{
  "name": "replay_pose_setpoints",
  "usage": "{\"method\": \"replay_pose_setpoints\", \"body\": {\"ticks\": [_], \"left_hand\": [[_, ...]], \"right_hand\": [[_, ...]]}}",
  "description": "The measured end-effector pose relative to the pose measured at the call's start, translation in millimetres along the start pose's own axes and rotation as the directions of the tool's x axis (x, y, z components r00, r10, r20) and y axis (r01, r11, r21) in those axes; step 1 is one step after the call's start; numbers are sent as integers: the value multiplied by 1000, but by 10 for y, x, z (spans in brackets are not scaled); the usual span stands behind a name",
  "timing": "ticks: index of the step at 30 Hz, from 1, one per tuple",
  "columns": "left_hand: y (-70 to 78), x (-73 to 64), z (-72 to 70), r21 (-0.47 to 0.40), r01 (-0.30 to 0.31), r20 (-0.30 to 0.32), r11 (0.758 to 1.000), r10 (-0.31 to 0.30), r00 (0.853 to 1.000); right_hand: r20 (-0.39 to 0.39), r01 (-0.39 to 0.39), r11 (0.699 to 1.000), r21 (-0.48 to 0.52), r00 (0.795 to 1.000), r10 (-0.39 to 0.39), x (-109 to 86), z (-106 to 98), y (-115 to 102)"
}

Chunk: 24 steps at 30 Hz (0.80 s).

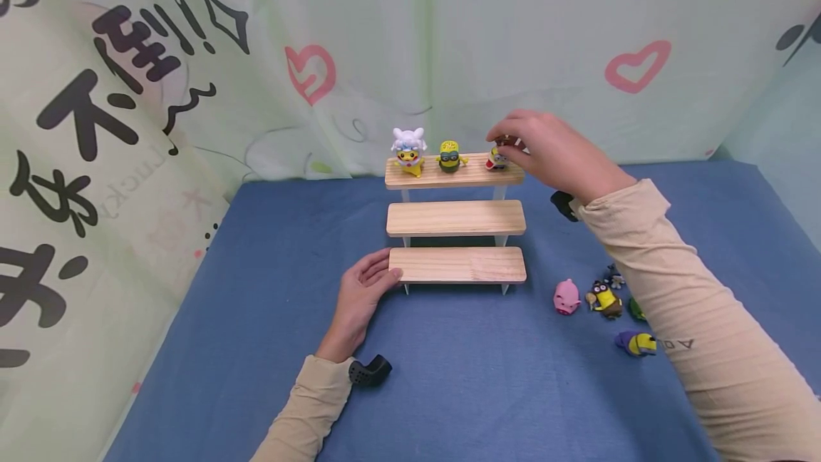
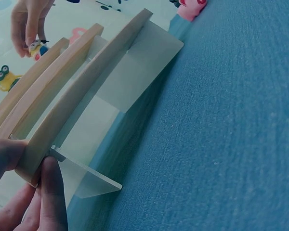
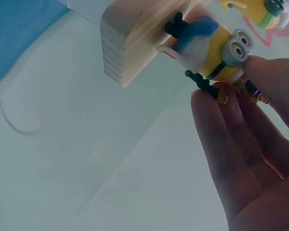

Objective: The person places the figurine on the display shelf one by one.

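A three-tier wooden display stand with translucent side supports stands on the blue cloth. My left hand pinches the left end of its lowest board, thumb above and fingers below. At the right end of the top board, my right hand holds a goggled minion figure between thumb and fingertips. The figure's feet are at the board; whether it bears weight there I cannot tell. Left of it on that board are a minion in dark goggles and a yellow figure in a white hood.
Right of the stand, a pink pig figure, a brown-and-yellow minion, a purple-and-yellow figure and a small grey figure lie on the cloth. A green figure is partly behind my right sleeve. A printed curtain hangs behind.
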<state>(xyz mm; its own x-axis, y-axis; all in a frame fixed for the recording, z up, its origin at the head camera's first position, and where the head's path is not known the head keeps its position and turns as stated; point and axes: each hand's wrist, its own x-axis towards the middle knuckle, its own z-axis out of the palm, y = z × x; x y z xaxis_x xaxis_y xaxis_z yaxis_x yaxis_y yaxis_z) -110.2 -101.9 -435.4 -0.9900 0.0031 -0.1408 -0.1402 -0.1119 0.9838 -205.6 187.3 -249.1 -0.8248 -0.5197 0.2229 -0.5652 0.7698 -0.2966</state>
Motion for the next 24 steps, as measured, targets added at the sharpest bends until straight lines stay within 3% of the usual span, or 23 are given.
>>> {"method": "replay_pose_setpoints", "body": {"ticks": [15, 24], "left_hand": [[-1, 14, 4, -4, -2, 2, 1000, 2, 1000], [-3, 6, 3, -6, 3, -1, 1000, -3, 1000]], "right_hand": [[-17, 19, 1000, -24, 1000, -19, -24, 8, -15], [9, -10, 1000, -5, 1000, 10, -5, 7, -25]]}}
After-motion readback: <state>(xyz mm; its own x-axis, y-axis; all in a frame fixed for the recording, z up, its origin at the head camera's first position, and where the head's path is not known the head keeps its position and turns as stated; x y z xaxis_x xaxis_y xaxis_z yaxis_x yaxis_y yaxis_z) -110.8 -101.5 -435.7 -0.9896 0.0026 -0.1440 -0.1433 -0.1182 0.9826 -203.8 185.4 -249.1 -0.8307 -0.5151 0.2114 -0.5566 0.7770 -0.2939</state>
